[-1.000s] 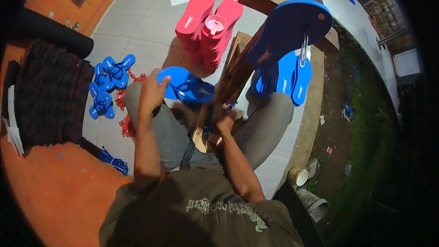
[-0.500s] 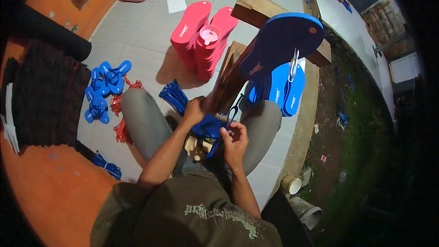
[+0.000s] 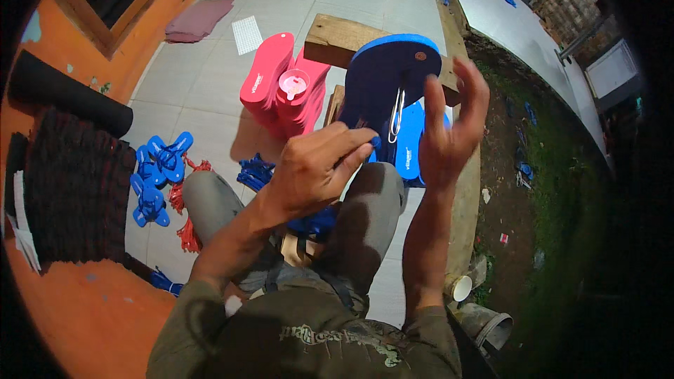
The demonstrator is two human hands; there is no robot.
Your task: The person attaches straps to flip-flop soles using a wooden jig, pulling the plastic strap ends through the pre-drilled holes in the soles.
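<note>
You sat on the pale tiled floor [image 3: 210, 91] with grey-trousered knees drawn up, both hands raised in front of a dark blue foam sandal sole [image 3: 382, 81] that stood tilted up on a wooden post [image 3: 335, 104]. Your left hand [image 3: 316, 168] was curled nearly closed, fingertips pinched at the sole's lower edge on a small blue piece (too small to tell whether it was a strap end). Your right hand [image 3: 449, 126] was open, fingers spread and upright, holding nothing, just beside the sole's right edge. A thin metal wire hook [image 3: 397, 114] hung down the face of the sole, and a brighter blue sole [image 3: 411, 144] lay behind it. A stack of pink-red foam soles [image 3: 270, 77] stood to the left on the floor, with a small pink cup [image 3: 293, 84] resting on it. Loose blue rubber sandal straps [image 3: 158, 175] lay scattered near your left knee, beside some red straps [image 3: 188, 228].
</note>
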